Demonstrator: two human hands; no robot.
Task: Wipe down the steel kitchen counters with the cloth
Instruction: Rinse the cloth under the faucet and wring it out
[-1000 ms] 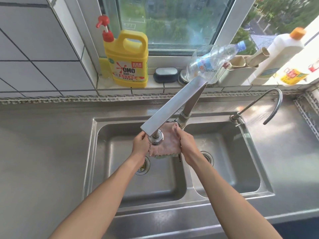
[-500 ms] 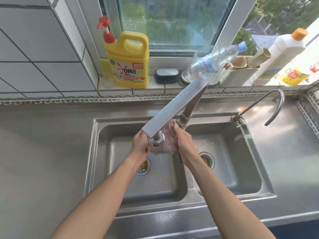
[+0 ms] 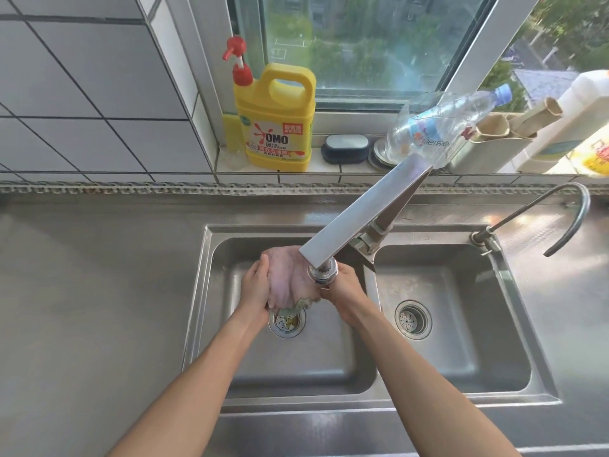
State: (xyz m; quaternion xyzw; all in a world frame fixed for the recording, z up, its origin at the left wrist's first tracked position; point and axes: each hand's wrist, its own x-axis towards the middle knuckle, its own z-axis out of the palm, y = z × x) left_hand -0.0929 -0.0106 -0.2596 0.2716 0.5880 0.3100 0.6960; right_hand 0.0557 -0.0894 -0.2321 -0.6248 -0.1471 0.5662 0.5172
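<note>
Hands [image 3: 296, 288] hold cloth [image 3: 283, 282] over left sink basin [image 3: 296, 367], steel counter [image 3: 99, 291] around.

Pale pink cloth [image 3: 286, 278], bunched, held above left sink basin [image 3: 296, 367]

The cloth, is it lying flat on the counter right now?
No, both hands grip the cloth over the left sink basin, under the faucet head.

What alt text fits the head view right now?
Both hands, left hand and right hand, hold a pink cloth under the faucet over the left basin of a steel double sink. A yellow detergent jug stands on the windowsill.
</note>
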